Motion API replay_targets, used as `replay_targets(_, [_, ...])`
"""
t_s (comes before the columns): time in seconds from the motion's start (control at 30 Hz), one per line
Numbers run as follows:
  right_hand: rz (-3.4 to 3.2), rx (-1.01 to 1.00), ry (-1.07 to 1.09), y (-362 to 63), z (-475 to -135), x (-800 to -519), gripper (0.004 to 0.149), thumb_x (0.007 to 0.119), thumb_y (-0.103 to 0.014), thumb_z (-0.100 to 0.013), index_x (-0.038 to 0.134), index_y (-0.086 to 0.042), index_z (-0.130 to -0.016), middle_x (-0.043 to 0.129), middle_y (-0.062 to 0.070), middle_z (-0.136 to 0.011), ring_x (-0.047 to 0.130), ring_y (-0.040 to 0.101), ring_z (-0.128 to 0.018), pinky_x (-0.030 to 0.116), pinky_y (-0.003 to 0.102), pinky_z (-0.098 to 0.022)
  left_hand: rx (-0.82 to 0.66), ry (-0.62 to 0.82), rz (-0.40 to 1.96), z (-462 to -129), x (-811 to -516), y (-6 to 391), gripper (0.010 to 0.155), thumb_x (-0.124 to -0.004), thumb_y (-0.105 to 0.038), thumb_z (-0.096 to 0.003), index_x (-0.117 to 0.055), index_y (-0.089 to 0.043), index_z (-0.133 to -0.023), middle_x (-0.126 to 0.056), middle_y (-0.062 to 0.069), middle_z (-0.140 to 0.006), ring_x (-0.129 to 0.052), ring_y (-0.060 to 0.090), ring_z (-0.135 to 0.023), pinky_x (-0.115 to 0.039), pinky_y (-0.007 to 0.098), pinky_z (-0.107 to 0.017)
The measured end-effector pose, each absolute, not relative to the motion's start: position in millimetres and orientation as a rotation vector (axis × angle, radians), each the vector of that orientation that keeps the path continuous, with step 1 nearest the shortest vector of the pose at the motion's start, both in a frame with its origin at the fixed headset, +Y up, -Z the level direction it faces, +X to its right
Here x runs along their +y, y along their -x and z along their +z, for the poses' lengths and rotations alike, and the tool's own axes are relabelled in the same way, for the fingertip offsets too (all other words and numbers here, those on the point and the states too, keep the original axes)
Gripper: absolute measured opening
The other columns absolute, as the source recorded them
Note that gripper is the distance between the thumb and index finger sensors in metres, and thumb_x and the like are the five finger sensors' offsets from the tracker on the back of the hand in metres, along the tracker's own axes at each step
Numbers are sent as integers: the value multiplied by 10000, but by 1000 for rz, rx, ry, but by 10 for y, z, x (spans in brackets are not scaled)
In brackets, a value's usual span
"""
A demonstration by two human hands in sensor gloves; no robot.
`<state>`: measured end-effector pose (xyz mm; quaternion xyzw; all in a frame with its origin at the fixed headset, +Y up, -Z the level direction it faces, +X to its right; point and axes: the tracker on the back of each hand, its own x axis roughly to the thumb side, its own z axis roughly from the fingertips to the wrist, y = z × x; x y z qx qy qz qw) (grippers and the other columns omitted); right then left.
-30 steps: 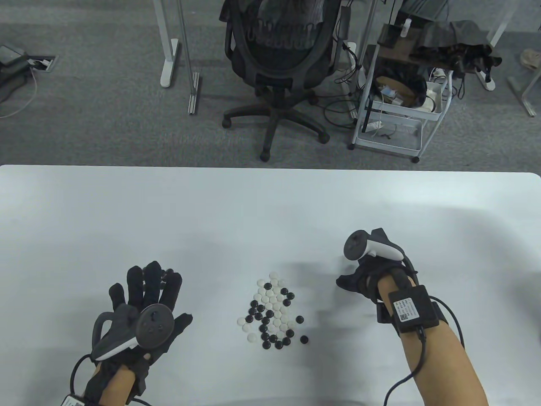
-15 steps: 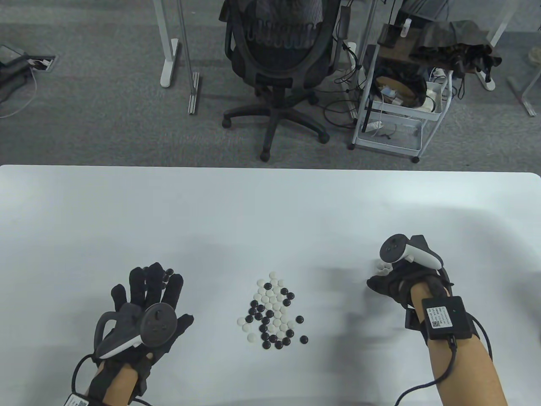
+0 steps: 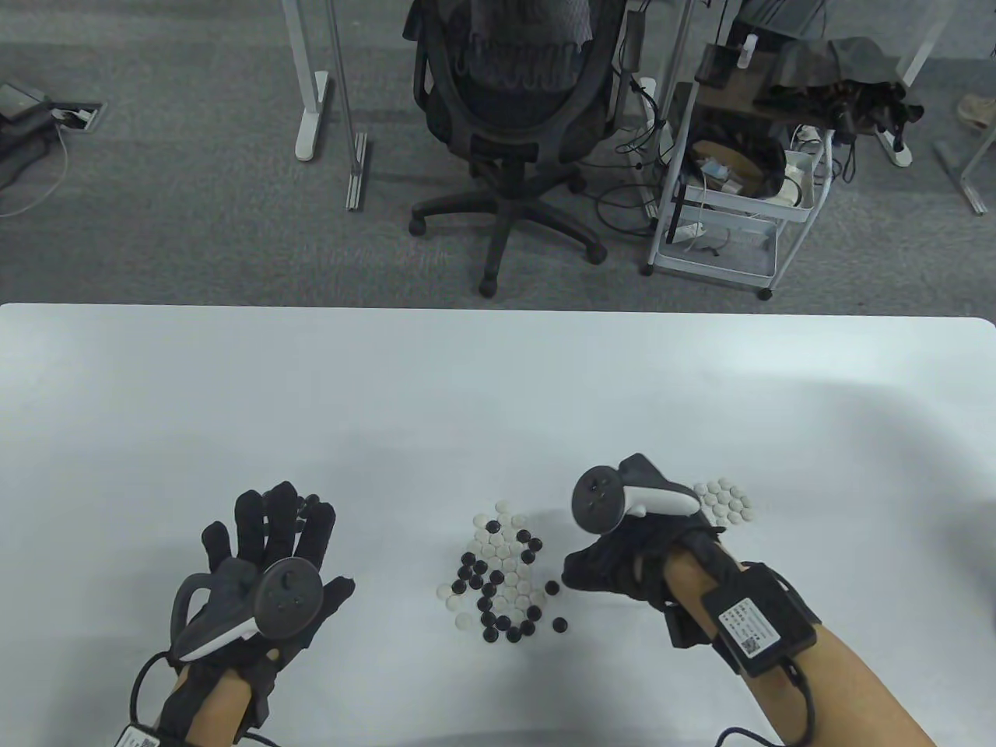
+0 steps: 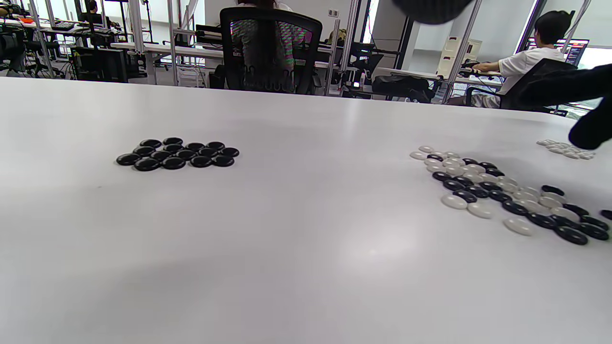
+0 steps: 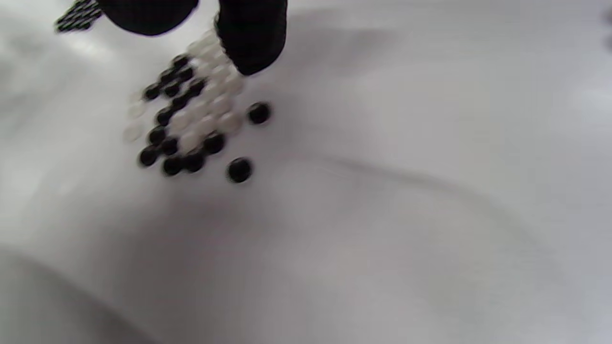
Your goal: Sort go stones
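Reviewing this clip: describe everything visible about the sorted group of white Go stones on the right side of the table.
The white stone group is a compact cluster of small, round, glossy white stones, lying flat in a single layer on the white table. It sits apart from the mixed pile, beyond and to the right of the right hand, whose tracker partly overlaps its left edge in the table view. Nothing visibly touches it. The left wrist view shows it low and flat at far right.

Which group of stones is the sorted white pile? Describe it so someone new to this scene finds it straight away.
Start at the white table, then find the right hand near its front edge. Just beyond that hand's tracker lies the sorted white pile, a tight patch of flat stones. Unlike the mixed pile at the centre, it holds only white stones, no black.
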<state>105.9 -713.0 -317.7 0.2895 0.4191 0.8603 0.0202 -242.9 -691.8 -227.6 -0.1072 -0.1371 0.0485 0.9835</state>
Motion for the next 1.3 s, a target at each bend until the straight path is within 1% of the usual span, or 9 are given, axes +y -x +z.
replay_targets(0.1, [2647, 1324, -1063, -731, -2984, -7224, 611, 546, -507, -559, 610, -209, -1088, -39, 228, -1086, -128, 545, -875, 62, 817, -554, -276, 210, 102, -2267, -6910, 2436, 771, -485, -510, -639, -115, -108, -1183, 110, 364, -1141, 130, 628, -928, -43, 847, -571])
replay_targets(0.23, [2616, 1381, -1207, -324, -2799, -7400, 633, 539, -510, -557, 497, -223, -1119, -87, 235, -1064, -147, 545, -865, 48, 815, -550, -275, 206, 108, -2263, -6909, 2444, 772, -485, -510, -639, -115, -108, -1184, 111, 364, -1141, 129, 628, -929, -43, 849, -570])
replay_targets(0.47, [2591, 1482, -1189, -93, -2818, -7597, 663, 529, -516, -558, 357, -237, -1133, -148, 246, -1031, -171, 552, -849, 30, 816, -540, -273, 204, 109, -2262, -6905, 2456, 772, -486, -510, -638, -115, -107, -1183, 112, 365, -1140, 129, 629, -928, -43, 850, -569])
replay_targets(0.73, [2566, 1515, -1272, -193, -2630, -7539, 609, 544, -511, -559, 517, -241, -1104, -111, 224, -1051, -156, 549, -856, 44, 815, -544, -273, 205, 114, -2265, -6900, 2475, 773, -486, -509, -639, -114, -107, -1184, 111, 365, -1140, 129, 629, -928, -42, 850, -569])
replay_targets(0.9, [2639, 1542, -1204, -667, -2535, -7506, 560, 554, -503, -558, 588, -267, -1066, -71, 202, -1067, -140, 542, -864, 56, 815, -551, -273, 214, 108, -2268, -6909, 2465, 773, -486, -509, -639, -114, -106, -1184, 111, 365, -1139, 129, 629, -928, -43, 850, -569])
replay_targets(0.97, [2713, 1567, -1092, -1062, -2544, -7489, 547, 558, -502, -556, 580, -285, -1058, -60, 197, -1069, -132, 541, -869, 65, 815, -555, -276, 212, 108, -2267, -6909, 2460, 772, -485, -510, -638, -116, -108, -1184, 112, 364, -1139, 129, 629, -928, -43, 850, -569])
replay_targets(1.03, [2746, 1581, -942, -1393, -2595, -7477, 542, 560, -502, -556, 580, -293, -1055, -59, 192, -1068, -115, 539, -872, 66, 814, -556, -279, 210, 106, -2270, -6910, 2456, 771, -486, -509, -639, -116, -108, -1184, 111, 365, -1139, 129, 629, -928, -43, 850, -569])
replay_targets(1.17, [2791, 1535, -475, -2291, -2857, -7472, 526, 566, -497, -558, 576, -315, -1050, -51, 189, -1073, -112, 540, -876, 64, 817, -556, -275, 214, 96, -2284, -6923, 2448, 772, -485, -509, -639, -115, -107, -1184, 112, 364, -1139, 129, 629, -928, -42, 850, -568])
replay_targets(1.3, [2761, 1419, -153, -2840, -3114, -7495, 528, 564, -495, -561, 537, -324, -1059, -69, 184, -1068, -137, 539, -870, 52, 816, -558, -269, 217, 97, -2283, -6928, 2441, 773, -486, -508, -639, -113, -106, -1184, 113, 365, -1138, 130, 629, -927, -42, 850, -568])
